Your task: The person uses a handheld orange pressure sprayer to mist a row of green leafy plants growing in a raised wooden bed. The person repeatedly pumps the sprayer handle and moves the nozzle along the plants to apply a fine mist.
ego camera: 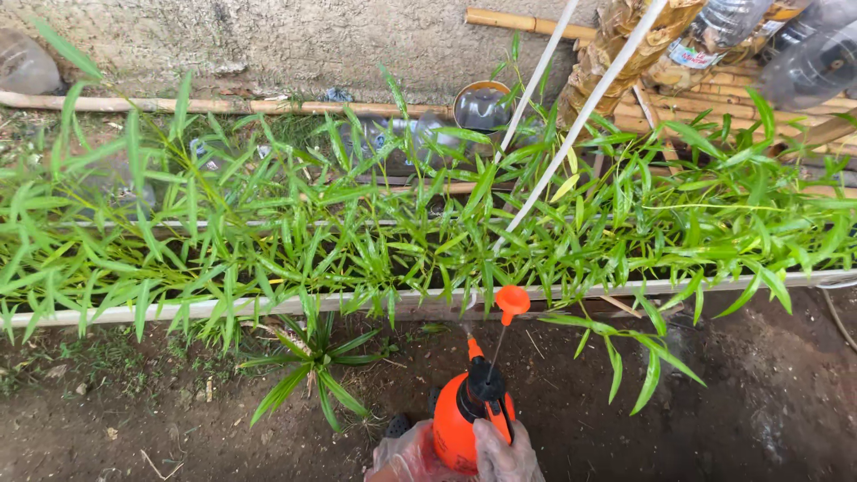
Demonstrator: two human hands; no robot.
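Head cam looks down at a garden bed. Bottom centre, an orange plastic pressure sprayer, round-bodied and glossy, w/ black pump head and trigger on top, a thin wand going up to an orange cone-shaped nozzle. Nozzle sits just below the edge of the planter, pointing toward the leaves.

Both hands wear thin, crinkly see-thru plastic gloves. Right hand wraps the sprayer's right side, fingers curled round the body just under the trigger, grasping it. Left hand cups the bottle's left side, fingers bent against it; lower part cut off by frame edge, so can't tell how firm the grip is.

Across mid-frame runs a long, narrow pale trough planter, flat-edged, packed w/ bamboo-like plants: slim pointed green blades, a few yellowing. One small clump grows from the bare soil in front, dark, damp-looking, w/ bits of dry litter.

Behind: rough grey concrete wall, bamboo poles lying along its base, two white rods leaning diagonally, clear plastic bottles top right, a cut bottle w/ round opening near centre.
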